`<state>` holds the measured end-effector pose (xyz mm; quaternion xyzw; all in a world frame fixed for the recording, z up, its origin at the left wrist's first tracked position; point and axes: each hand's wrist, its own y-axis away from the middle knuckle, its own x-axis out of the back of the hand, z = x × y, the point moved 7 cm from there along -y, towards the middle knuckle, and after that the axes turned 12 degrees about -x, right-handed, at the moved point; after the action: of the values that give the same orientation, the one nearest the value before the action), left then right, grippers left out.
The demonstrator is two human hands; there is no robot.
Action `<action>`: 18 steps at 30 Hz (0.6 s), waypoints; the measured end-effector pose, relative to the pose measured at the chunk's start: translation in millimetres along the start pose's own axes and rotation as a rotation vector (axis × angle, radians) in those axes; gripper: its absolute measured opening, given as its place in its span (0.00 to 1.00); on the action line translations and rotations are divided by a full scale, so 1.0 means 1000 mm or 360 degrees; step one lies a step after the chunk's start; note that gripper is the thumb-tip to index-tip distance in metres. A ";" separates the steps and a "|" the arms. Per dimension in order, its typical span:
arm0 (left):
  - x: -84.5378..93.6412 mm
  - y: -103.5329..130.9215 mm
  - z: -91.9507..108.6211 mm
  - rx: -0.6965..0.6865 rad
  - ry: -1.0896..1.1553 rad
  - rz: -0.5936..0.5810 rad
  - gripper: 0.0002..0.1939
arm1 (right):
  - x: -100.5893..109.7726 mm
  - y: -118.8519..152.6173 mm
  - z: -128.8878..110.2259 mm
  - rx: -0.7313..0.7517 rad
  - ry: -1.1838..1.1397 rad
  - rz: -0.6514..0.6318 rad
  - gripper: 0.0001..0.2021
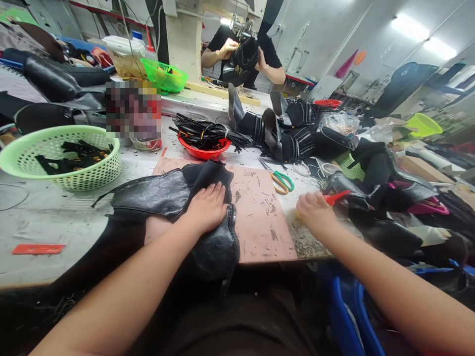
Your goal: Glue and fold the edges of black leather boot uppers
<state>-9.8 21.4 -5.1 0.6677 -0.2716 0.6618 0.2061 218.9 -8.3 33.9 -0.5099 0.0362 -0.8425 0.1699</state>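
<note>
My left hand (208,205) lies flat, fingers stretched out, on a black leather shoe upper (156,193) with fabric parts. The upper rests on a pink, scuffed work board (260,212) and hangs over the table's front edge. To the right of the board, my right hand (315,212) is curled round a squeeze bottle; its red nozzle (337,198) sticks out on the right, and the bottle's body is mostly hidden by the hand. Scissors (282,182) with green and orange handles lie just beyond the board.
A red bowl (202,152) of black strips stands behind the board. At left are a pale green basket (85,170) and a red strip (38,249). Black uppers (393,173) pile up at right. Across the table, a person (245,54) holds a black shoe piece at a machine.
</note>
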 end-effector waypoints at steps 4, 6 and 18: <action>-0.001 0.000 0.000 0.0003 0.0017 0.0009 0.26 | 0.033 0.028 -0.037 0.0053 -0.0297 0.0157 0.20; -0.002 0.000 0.000 -0.0001 0.0019 0.0014 0.27 | 0.058 0.048 -0.069 0.0237 -0.0722 0.0264 0.19; 0.001 0.001 0.000 -0.0013 0.0012 0.0037 0.26 | 0.069 0.084 -0.127 0.0431 -0.1327 0.0237 0.18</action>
<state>-10.1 20.6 -3.9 0.6612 -0.2811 0.6655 0.2021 99.4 -123.5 12.0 -0.7753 -0.1094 -0.5474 0.2955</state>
